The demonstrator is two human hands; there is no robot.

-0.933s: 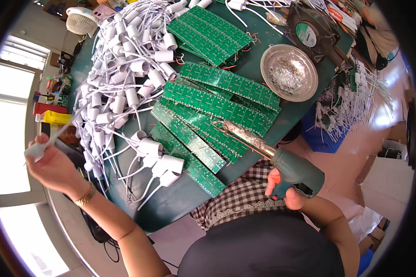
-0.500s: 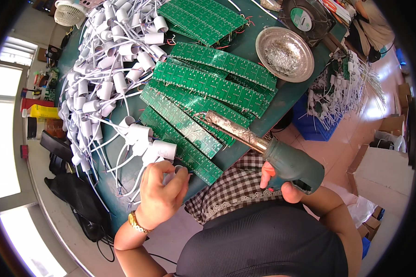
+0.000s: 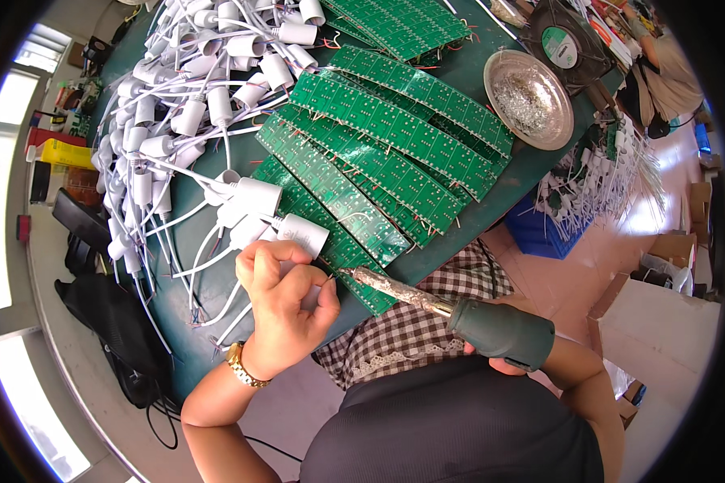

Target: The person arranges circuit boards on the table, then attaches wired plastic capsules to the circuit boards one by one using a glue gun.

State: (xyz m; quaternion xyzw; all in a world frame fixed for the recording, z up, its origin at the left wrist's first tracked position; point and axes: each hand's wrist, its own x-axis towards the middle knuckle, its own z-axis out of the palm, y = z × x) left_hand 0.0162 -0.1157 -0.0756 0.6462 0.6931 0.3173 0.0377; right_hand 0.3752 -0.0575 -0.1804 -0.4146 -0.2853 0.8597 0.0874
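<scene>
Green PCB [image 3: 338,253], front of pile; iron [image 3: 403,293] tip over it, contact unclear. L hand [image 3: 284,302]: thumb + finger pinch pale socket [image 3: 312,296], mostly hidden. R hand [image 3: 503,366] wraps iron handle. Best: wrists steady, tip off fingertips.

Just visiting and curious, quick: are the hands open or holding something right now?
Left hand: closed, pinching a small white part, mostly hidden.
Right hand: closed around the dark green soldering tool.
</scene>
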